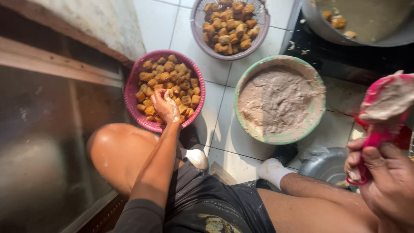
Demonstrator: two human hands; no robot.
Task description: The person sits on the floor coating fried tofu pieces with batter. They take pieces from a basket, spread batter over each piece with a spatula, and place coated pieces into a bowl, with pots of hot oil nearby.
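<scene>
Right-hand fingers [366, 162] clenched around pink bag [384, 108]

Floor-level kitchen: tiled floor [224, 125], batter bowl [279, 100], fried-snack baskets [166, 90]

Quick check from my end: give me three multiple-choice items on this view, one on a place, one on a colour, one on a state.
1. Where is the left hand?
A. in the pink basket of fried pieces
B. in the paste bowl
C. on the floor

2. What colour is the paste bowl's rim?
A. red
B. green
C. black

3. What is the right hand doing?
A. hanging empty
B. gripping a pink bag smeared with paste
C. holding a spoon

Answers: 1 A, fingers rest on the pieces; 2 B, the rim shows pale green; 3 B, fingers close round the bag.
</scene>
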